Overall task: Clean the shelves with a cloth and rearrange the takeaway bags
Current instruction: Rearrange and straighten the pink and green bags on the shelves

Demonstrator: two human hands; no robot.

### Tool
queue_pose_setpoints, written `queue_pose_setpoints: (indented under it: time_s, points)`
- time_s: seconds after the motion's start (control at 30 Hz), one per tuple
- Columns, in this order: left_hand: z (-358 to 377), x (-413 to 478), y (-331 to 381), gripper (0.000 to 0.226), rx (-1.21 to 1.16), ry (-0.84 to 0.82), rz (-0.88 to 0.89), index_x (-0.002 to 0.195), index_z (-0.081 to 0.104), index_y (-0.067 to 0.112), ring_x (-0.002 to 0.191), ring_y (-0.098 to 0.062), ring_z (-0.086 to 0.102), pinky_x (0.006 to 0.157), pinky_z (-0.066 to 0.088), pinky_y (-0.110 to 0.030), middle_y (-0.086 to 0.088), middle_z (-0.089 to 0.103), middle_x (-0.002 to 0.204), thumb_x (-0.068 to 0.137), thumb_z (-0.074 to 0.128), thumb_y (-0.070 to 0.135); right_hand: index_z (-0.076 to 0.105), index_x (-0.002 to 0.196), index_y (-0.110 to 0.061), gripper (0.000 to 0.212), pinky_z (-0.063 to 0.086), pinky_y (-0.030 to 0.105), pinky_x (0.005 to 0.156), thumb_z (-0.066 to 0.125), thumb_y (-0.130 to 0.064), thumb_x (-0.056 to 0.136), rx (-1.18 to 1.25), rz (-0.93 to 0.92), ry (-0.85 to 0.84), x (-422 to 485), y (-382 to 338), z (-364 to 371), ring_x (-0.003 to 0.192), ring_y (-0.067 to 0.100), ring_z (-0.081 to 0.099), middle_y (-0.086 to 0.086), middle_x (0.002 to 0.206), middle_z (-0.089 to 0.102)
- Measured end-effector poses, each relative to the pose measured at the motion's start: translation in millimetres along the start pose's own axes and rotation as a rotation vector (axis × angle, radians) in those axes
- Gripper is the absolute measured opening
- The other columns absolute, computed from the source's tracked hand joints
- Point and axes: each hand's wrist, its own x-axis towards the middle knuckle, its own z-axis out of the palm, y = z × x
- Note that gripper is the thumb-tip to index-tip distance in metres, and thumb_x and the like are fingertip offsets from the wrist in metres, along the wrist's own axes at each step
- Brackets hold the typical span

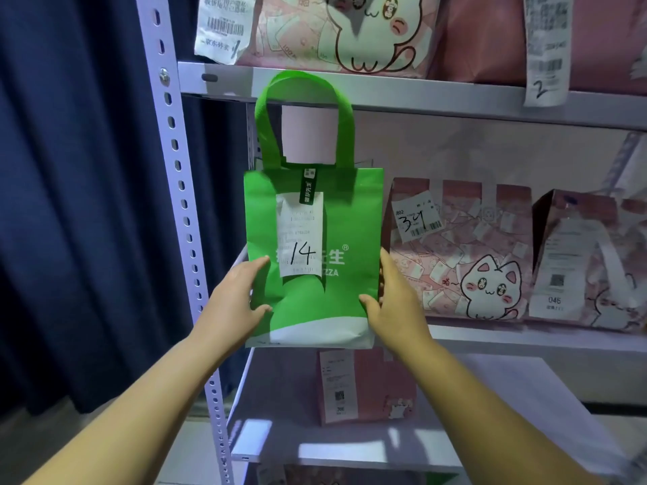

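Note:
A green takeaway bag (336, 218) with tall loop handles and a receipt marked "14" stands upright at the left end of the middle shelf (525, 339). My left hand (238, 299) grips its lower left edge. Its lower right edge is held by my right hand (392, 302). Right of it on the same shelf stand a pink cat-print bag (462, 260) tagged "34" and another pink bag (588, 260). No cloth is in view.
The upper shelf (385, 87) carries more pink cat-print bags (350, 29) with hanging receipts. A pink bag (364, 386) stands on the lower shelf (350, 449). A perforated metal upright (175, 162) rises at the left, with a dark blue curtain (77, 169) beyond it.

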Motion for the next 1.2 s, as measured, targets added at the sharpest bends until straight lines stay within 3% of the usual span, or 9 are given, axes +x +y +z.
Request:
queue_pose_setpoints:
  time_s: [0.07,0.17,0.3,0.5,0.63,0.83,0.93,1.07,1.2]
  points:
    - [2,6,-2,0.076,0.041,-0.002,-0.018,0.145,0.029,0.026,0.114,-0.013,0.045,0.096,0.038,-0.025,0.003,0.042,0.136,0.081,0.069,0.012,0.001,0.150,-0.031,0.091,0.043,0.038,0.100,0.063,-0.008,0.087,-0.063,-0.003,-0.040,5,0,1,0.114,0.020,0.051,0.000,0.147,0.039]
    - [5,18,-2,0.076,0.084,0.015,-0.039,0.146,0.025,0.028,0.101,-0.013,0.044,0.086,0.038,-0.025,0.000,0.042,0.129,0.083,0.066,0.013,-0.003,0.150,-0.029,0.091,0.040,0.034,0.099,0.061,-0.009,0.089,-0.113,0.022,-0.045,15,-2,2,0.126,0.023,0.044,0.001,0.148,0.036]
    - [11,33,-3,0.076,0.106,0.041,-0.078,0.145,0.024,0.030,0.111,-0.021,0.048,0.080,0.038,-0.028,-0.003,0.041,0.134,0.084,0.065,0.012,-0.004,0.150,-0.026,0.089,0.042,0.038,0.094,0.060,-0.009,0.090,-0.157,0.020,0.002,28,-4,5,0.121,0.028,0.047,0.005,0.144,0.037]
    - [17,49,-3,0.078,0.055,0.060,-0.106,0.145,0.024,0.027,0.125,-0.026,0.043,0.097,0.037,-0.032,-0.008,0.039,0.143,0.082,0.066,0.008,-0.002,0.150,-0.022,0.086,0.046,0.035,0.085,0.059,-0.011,0.091,-0.219,-0.010,0.049,38,-1,14,0.110,0.026,0.052,0.006,0.137,0.040]
    - [18,50,-2,0.075,0.011,0.085,-0.104,0.145,0.024,0.026,0.129,-0.026,0.040,0.102,0.034,-0.032,-0.007,0.037,0.145,0.084,0.064,0.006,0.000,0.150,-0.019,0.084,0.044,0.035,0.089,0.059,-0.010,0.091,-0.215,0.002,0.057,40,-2,16,0.117,0.027,0.049,0.007,0.140,0.038]
    - [11,36,1,0.066,-0.011,0.159,-0.064,0.143,0.030,0.024,0.103,-0.018,0.046,0.082,0.031,-0.021,-0.008,0.044,0.122,0.086,0.062,0.013,0.004,0.150,-0.021,0.082,0.048,0.039,0.092,0.060,-0.020,0.090,-0.188,0.040,0.085,34,-8,8,0.119,0.023,0.050,0.004,0.142,0.038]
    - [2,24,6,0.059,-0.035,0.210,-0.015,0.138,0.038,0.019,0.098,-0.005,0.037,0.084,0.027,-0.016,-0.005,0.043,0.124,0.085,0.065,0.016,0.011,0.149,-0.020,0.078,0.047,0.041,0.094,0.061,-0.025,0.089,-0.150,0.025,0.141,23,-13,-1,0.118,0.020,0.050,0.001,0.139,0.041]
    - [-12,6,19,0.048,-0.078,0.254,0.063,0.127,0.049,0.018,0.105,-0.012,0.048,0.088,0.038,-0.023,-0.001,0.047,0.121,0.084,0.067,0.022,0.032,0.142,-0.019,0.062,0.045,0.035,0.094,0.061,-0.027,0.089,-0.100,-0.028,0.199,2,-22,-12,0.118,0.016,0.051,-0.001,0.133,0.047]
    - [-18,-10,35,0.038,-0.129,0.228,0.099,0.118,0.053,0.023,0.094,-0.008,0.053,0.080,0.048,-0.031,0.010,0.049,0.109,0.083,0.066,0.026,0.050,0.127,-0.019,0.041,0.046,0.031,0.087,0.060,-0.029,0.089,-0.167,-0.052,0.185,-20,-27,-23,0.104,0.016,0.056,-0.002,0.116,0.058]
